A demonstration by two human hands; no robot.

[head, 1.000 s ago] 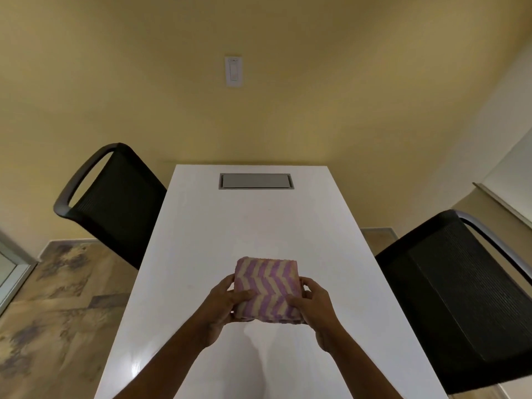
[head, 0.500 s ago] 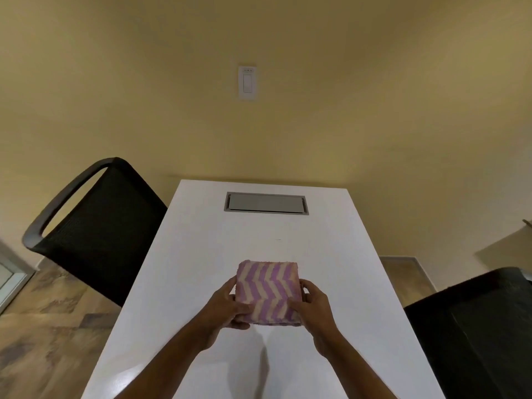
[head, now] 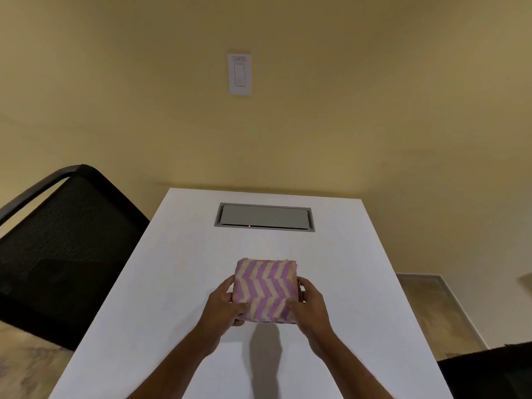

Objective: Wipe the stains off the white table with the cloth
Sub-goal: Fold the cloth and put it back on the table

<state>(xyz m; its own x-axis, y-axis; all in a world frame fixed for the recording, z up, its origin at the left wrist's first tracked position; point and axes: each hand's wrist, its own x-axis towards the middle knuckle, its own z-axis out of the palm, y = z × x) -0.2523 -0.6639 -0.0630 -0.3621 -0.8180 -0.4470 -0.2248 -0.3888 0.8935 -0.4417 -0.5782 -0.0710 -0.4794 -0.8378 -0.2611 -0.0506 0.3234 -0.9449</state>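
Observation:
A folded cloth [head: 264, 286] with purple and cream zigzag stripes is held just above the white table [head: 172, 283], near its middle. My left hand [head: 223, 305] grips the cloth's left edge, thumb on top. My right hand [head: 309, 303] grips its right edge the same way. The cloth's shadow falls on the table below it. No stains stand out on the white surface from here.
A grey cable hatch [head: 264, 217] is set into the table's far end. A black mesh chair [head: 63, 254] stands at the left side; another chair's corner [head: 489, 372] shows at the lower right. A yellow wall with a switch plate [head: 239, 74] stands behind.
The view has tilted up and left, so the right chair has nearly left the frame. Both hands keep holding the cloth in about the same place over the table.

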